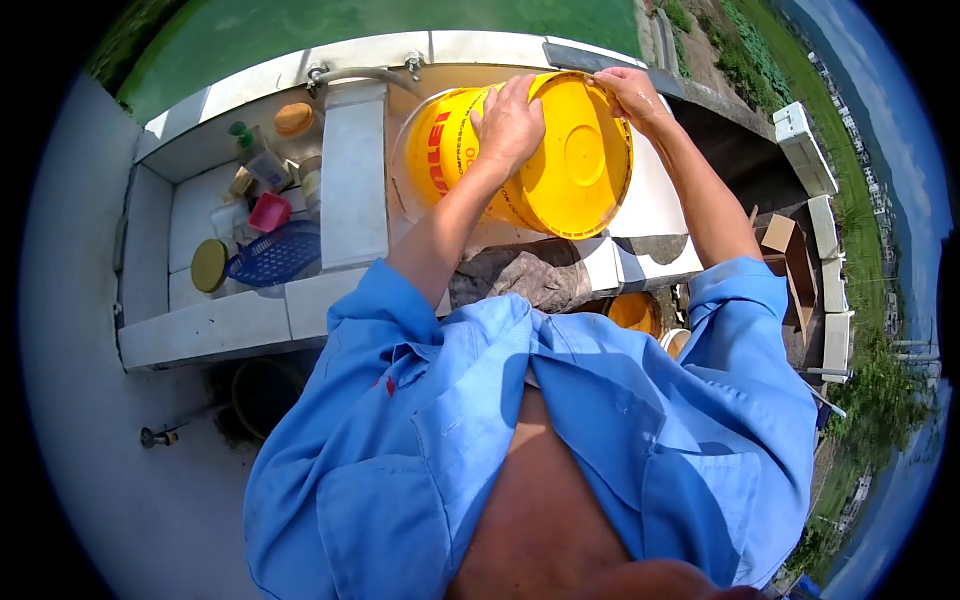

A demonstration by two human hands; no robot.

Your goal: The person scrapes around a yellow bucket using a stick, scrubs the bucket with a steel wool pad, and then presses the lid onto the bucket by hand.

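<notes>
A yellow bucket (585, 190) with red and dark lettering lies tilted on its side on the white tiled ledge. Its round flat end faces me. My left hand (512, 125) rests on the bucket's side with the fingers spread. At the upper right edge of that flat end, my right hand (630, 95) has its fingers bent around the rim. A crumpled, stained grey cloth (525, 277) hangs over the ledge's front edge below the bucket. The bucket's far end is partly out of sight.
Left of a tiled divider (357, 180), a basin holds a blue plastic basket (278, 252), a pink container (269, 212) and jars. Behind the ledge are taps (317, 76) with a hose and green water (420, 25). A cardboard box (790, 255) stands at the right.
</notes>
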